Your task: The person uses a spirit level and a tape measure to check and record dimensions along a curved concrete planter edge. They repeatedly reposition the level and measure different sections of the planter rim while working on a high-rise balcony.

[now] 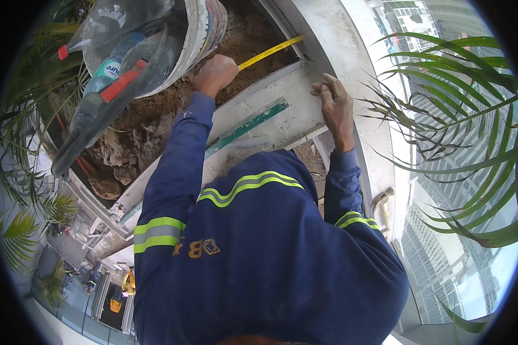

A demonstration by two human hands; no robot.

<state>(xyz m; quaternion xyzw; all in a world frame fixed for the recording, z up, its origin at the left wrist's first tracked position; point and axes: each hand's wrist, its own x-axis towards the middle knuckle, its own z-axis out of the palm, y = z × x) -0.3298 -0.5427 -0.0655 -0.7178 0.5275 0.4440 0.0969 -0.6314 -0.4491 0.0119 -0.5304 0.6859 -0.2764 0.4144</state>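
My left hand (217, 73) is closed in a fist at the end of a yellow tape measure blade (272, 52). The blade runs out over dark soil toward the inner side of a pale curved wall (328, 49); whatever case the hand covers is hidden. To the right, my right hand (335, 106) hovers by the wall's inner edge, fingers loosely bent and apart, with nothing visible in them. Between my forearms a green straight bar (247, 126) lies on a whitish, dusty ledge (302, 106).
At upper left stands a white bucket (195, 43) with a plastic bottle (110, 66) and a grey tool with red parts (124, 80). Palm leaves (472, 103) hang at right. A hammer-like tool (383, 201) rests by the wall. Rough soil (138, 138) lies left.
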